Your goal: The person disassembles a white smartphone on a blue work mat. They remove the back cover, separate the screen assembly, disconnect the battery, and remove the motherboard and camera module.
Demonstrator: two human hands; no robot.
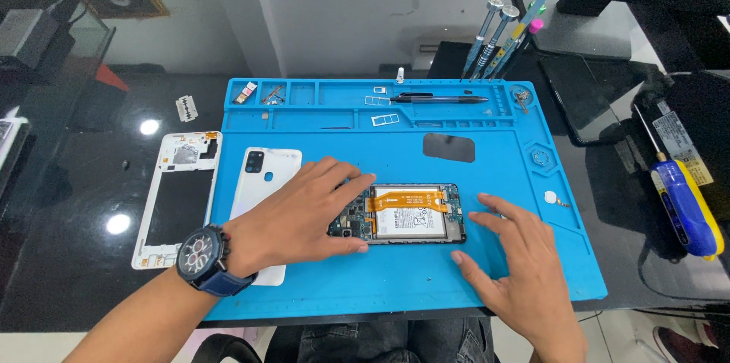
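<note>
Blue silicone work mat [471, 272] lying on glossy black table [91, 272], carrying opened phone [411, 215] flat, near centre, long side running left to right. Back removed; battery [407, 220] and orange flex ribbon [403, 198] exposed, circuit board [351, 225] showing at left end.

Left hand [300, 215] resting palm-down over phone's left end, fingers spread and touching board area, pinning rather than clasping; grip loose, nothing enclosed. Right hand [517, 264] hovering open just beside phone's right end, fingertips [479, 197] near the corner, thumb near lower edge; whether actually touching: cannot tell. Grip released, holding nothing.

Handling judgement: likely light and thin, stiff along the frame but fragile across the open face. Ribbon soft, tearing or creasing easily; battery not to be pressed or bent; board parts small and exposed. Screen presumably facing down, so sliding on grit risking scratches. Best taking hold by the long outer edges, pinching frame only, keeping fingers off ribbon and battery. Mat looking grippy, helping against slipping.

Lying around: white back cover [266, 180] partly under left wrist, white mid-frame [179, 196] off mat on table, wristwatch [204, 256], screwdrivers [502, 36] standing at mat's far right corner, pen [437, 98] in mat's tray, yellow-and-blue tool [684, 207] at right
</note>
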